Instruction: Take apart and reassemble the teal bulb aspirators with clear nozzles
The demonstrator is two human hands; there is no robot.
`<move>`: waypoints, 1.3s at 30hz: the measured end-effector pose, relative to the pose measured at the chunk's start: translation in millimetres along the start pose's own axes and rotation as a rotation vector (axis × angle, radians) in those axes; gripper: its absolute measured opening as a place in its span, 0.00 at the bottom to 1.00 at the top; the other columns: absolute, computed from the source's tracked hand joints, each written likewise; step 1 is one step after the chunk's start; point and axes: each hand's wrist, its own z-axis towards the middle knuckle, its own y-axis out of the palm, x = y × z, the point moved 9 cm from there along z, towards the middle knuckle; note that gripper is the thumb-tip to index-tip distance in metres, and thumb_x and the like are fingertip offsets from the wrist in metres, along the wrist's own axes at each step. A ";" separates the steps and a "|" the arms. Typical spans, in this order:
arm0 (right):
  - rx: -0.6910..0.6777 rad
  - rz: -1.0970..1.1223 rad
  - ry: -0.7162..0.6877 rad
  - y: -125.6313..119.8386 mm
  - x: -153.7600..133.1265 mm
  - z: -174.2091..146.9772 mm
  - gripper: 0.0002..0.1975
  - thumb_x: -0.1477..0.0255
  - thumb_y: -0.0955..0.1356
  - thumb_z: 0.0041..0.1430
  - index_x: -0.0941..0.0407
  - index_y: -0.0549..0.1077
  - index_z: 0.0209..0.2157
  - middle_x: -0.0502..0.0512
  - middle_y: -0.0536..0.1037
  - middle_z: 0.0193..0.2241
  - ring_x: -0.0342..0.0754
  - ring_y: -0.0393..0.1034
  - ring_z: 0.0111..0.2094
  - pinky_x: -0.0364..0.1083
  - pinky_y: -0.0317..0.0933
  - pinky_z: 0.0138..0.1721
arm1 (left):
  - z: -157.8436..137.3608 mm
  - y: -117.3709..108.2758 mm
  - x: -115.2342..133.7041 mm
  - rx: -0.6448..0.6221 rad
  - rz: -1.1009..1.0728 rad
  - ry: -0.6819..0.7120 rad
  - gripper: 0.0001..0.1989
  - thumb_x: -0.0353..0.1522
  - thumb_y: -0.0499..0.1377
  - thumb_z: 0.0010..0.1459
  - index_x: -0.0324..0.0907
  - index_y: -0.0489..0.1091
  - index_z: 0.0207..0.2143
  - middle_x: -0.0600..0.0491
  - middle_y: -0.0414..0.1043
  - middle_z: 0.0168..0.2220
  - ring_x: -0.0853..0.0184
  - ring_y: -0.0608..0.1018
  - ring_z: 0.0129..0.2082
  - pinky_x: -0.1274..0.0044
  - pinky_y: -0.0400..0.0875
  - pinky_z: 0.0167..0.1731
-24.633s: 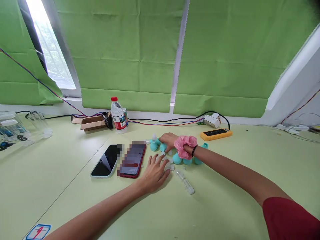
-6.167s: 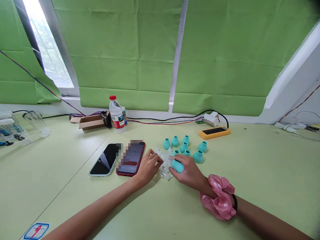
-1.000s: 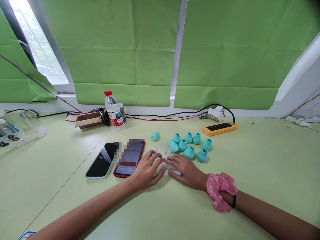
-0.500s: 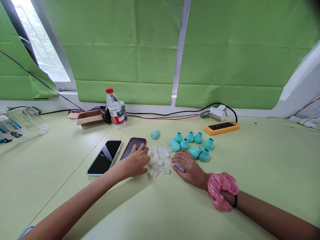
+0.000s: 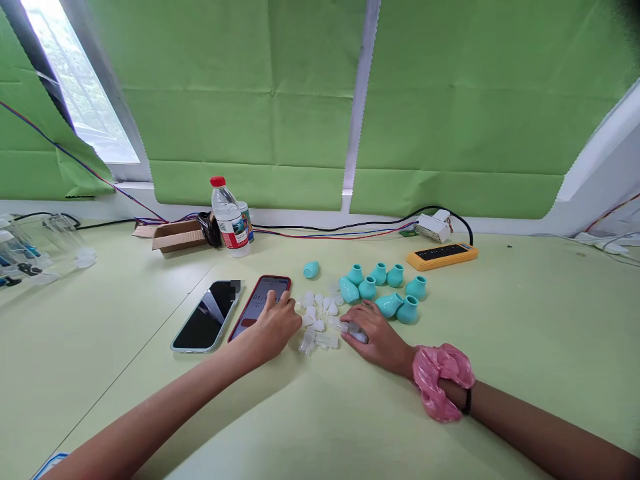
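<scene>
My left hand (image 5: 279,327) reaches over the lower right part of a red-edged phone (image 5: 261,299), its fingers apart and nothing visible in them. The phone's screen is lit and shows digits. Just right of that hand lies a loose cluster of small white pieces (image 5: 319,325), with short clear plastic tubes (image 5: 326,341) in front. My right hand (image 5: 375,333) rests on the table, thumb and fingers curled around a clear tube-like piece (image 5: 358,336), partly hidden. Behind it stand and lie several turquoise bulb-shaped pieces with round necks (image 5: 367,288); another turquoise bulb (image 5: 311,269) lies apart.
A second phone (image 5: 207,317) with a dark screen lies at left. Farther back are a red-capped bottle (image 5: 232,223), a cardboard box (image 5: 180,237), a yellow power strip (image 5: 442,256) and a white box (image 5: 433,227). Cables run along the wall; clear containers (image 5: 55,243) sit far left.
My left hand has shifted slightly, uncovering more of the lit phone screen. My right hand stays nearly in place around the clear piece. The view has moved a little.
</scene>
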 end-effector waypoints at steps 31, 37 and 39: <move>0.256 0.054 -0.125 -30.2 -21.7 -8.7 0.09 0.75 0.64 0.48 0.54 0.63 0.34 0.52 0.70 0.28 0.47 0.65 0.32 0.53 0.53 0.41 | 5.7 -43.8 0.2 0.433 -0.831 0.020 0.05 0.30 0.54 0.51 0.40 0.69 0.29 0.51 0.71 0.28 0.67 0.70 0.31 0.71 0.62 0.33; 0.240 0.220 -0.138 -30.0 -32.2 -13.3 0.10 0.75 0.64 0.47 0.55 0.63 0.35 0.53 0.69 0.27 0.44 0.65 0.30 0.43 0.61 0.30 | -13.6 -27.9 8.9 0.803 -1.289 -0.129 0.04 0.29 0.56 0.49 0.40 0.69 0.29 0.51 0.72 0.27 0.68 0.71 0.29 0.75 0.67 0.31; 0.220 0.241 -0.116 -27.9 -31.3 -12.6 0.10 0.75 0.64 0.47 0.55 0.64 0.35 0.52 0.69 0.27 0.43 0.65 0.29 0.43 0.61 0.29 | -13.4 -11.5 9.7 0.738 -1.372 -0.227 0.06 0.30 0.57 0.48 0.40 0.70 0.31 0.51 0.71 0.29 0.68 0.72 0.30 0.75 0.68 0.32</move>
